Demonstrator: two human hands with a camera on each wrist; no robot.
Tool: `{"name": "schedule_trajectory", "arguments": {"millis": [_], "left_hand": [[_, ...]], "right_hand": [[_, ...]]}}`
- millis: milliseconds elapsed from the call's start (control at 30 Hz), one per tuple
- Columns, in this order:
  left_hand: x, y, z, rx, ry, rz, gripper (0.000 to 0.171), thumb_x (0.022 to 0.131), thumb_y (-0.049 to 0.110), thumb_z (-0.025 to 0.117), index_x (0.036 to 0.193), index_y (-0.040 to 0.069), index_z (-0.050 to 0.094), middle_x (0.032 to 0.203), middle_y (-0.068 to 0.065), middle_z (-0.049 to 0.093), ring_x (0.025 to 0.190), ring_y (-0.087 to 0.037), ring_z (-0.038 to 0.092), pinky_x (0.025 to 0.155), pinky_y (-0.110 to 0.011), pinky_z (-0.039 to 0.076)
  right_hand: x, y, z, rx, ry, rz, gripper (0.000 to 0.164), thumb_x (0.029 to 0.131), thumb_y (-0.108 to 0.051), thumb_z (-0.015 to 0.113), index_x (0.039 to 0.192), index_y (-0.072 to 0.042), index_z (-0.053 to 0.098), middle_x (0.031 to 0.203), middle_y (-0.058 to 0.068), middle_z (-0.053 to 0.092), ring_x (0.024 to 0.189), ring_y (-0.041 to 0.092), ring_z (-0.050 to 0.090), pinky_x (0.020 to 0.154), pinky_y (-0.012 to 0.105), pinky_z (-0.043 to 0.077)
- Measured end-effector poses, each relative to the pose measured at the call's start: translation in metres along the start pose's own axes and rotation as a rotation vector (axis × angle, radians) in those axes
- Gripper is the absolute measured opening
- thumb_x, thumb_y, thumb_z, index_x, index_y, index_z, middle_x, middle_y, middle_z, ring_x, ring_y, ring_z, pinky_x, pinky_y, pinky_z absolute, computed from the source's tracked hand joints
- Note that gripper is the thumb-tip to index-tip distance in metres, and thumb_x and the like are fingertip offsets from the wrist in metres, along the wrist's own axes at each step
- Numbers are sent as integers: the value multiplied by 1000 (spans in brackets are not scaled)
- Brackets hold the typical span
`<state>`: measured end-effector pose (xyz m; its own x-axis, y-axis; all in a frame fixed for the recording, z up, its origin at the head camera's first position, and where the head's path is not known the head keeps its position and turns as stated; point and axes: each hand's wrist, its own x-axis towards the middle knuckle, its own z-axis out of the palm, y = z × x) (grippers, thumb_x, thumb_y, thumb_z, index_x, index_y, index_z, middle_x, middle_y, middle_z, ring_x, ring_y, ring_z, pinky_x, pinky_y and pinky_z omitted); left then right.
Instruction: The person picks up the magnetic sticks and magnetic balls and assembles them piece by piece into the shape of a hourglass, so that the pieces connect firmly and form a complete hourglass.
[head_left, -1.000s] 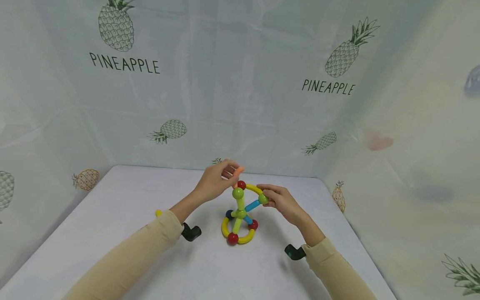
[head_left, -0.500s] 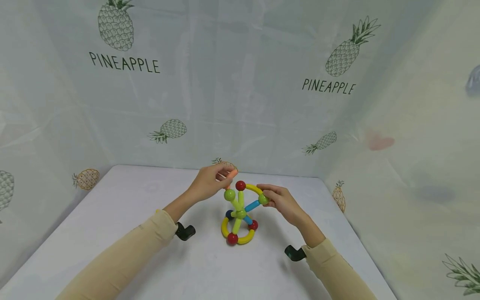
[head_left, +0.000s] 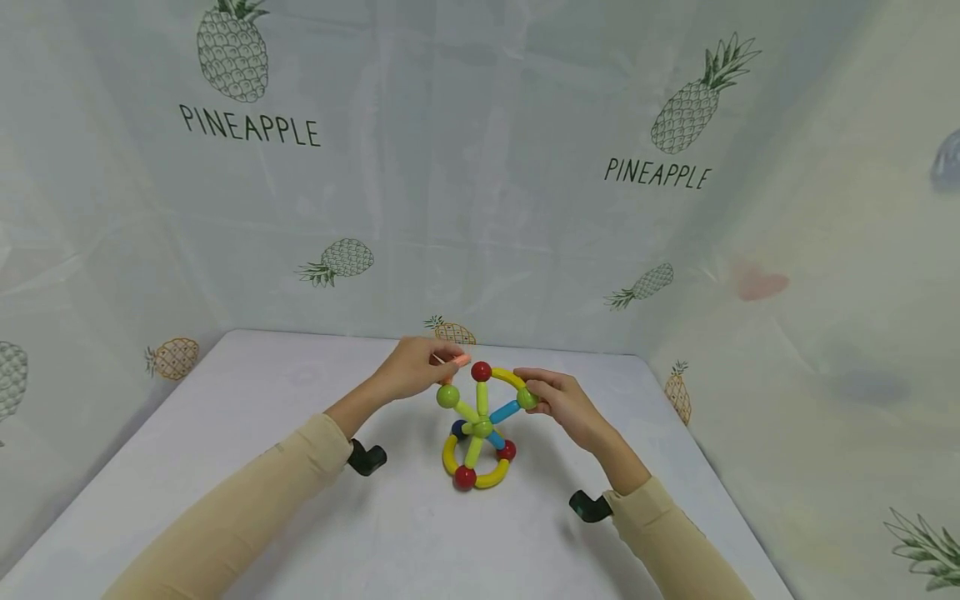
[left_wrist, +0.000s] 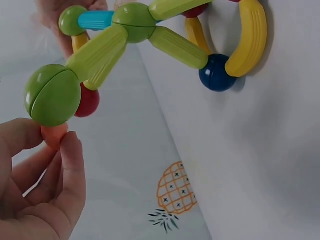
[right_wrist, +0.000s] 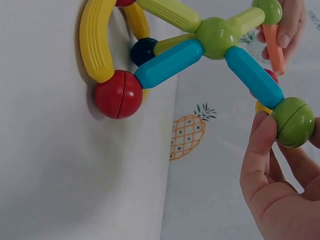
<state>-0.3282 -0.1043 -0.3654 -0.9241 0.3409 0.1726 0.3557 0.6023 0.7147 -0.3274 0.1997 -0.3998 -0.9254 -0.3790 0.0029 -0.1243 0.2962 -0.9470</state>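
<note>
A magnetic stick-and-ball construction stands on the table, its rods spreading from a central green ball [head_left: 483, 427]. My left hand [head_left: 412, 367] pinches an orange curved stick [right_wrist: 273, 50] between thumb and fingers. One end of that stick meets the upper left green ball [left_wrist: 52, 95], which tops a tilted lime rod [head_left: 467, 411]. With thumb and fingers, my right hand [head_left: 562, 404] grips the right green ball [right_wrist: 295, 121] at the end of a blue rod [right_wrist: 255, 77]. A yellow curved stick [head_left: 508, 377] links that side to the upper red ball [head_left: 481, 372].
Yellow curved sticks [left_wrist: 250, 40], red balls [right_wrist: 119, 94] and a navy ball [left_wrist: 217, 72] form the construction's base ring on the white table [head_left: 420, 542]. A pineapple-print curtain [head_left: 480, 208] hangs behind and at the sides. Dark wrist mounts [head_left: 367, 458] jut from both sleeves.
My left hand has moved left and slightly down with the orange stick. The upper left green ball and its lime rod have swung left, away from the red ball. My right hand stays put.
</note>
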Motion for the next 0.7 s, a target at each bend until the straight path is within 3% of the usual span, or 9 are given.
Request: {"name": "schedule_trajectory", "arguments": {"millis": [100, 333, 533, 700], "left_hand": [[1, 1, 0, 9, -23, -4, 34, 103, 43, 70, 130, 21, 75, 83, 5, 73, 87, -13, 72, 77, -34, 60], [1, 2, 0, 7, -46, -38, 28, 104, 23, 69, 129, 13, 76, 82, 2, 73, 81, -16, 70, 73, -32, 59], [1, 2, 2, 7, -62, -55, 29, 104, 20, 68, 129, 10, 75, 82, 2, 73, 80, -18, 69, 75, -31, 60], [1, 2, 3, 15, -63, -44, 29, 103, 19, 67, 130, 10, 75, 82, 1, 72, 86, -28, 71, 75, -31, 60]], "right_hand": [[0, 0, 0, -1, 2, 0, 43, 113, -25, 51, 151, -8, 58, 147, 18, 60, 105, 25, 67, 94, 27, 59], [0, 0, 1, 5, 8, 2, 42, 113, -24, 51, 151, -8, 59, 147, 17, 60, 105, 24, 67, 94, 28, 60], [-1, 0, 2, 3, 11, 0, 42, 112, -24, 52, 150, -9, 59, 146, 17, 60, 104, 25, 68, 93, 27, 60], [-2, 0, 1, 11, 10, 2, 42, 112, -24, 51, 151, -8, 59, 146, 18, 60, 104, 26, 67, 92, 25, 59]]}}
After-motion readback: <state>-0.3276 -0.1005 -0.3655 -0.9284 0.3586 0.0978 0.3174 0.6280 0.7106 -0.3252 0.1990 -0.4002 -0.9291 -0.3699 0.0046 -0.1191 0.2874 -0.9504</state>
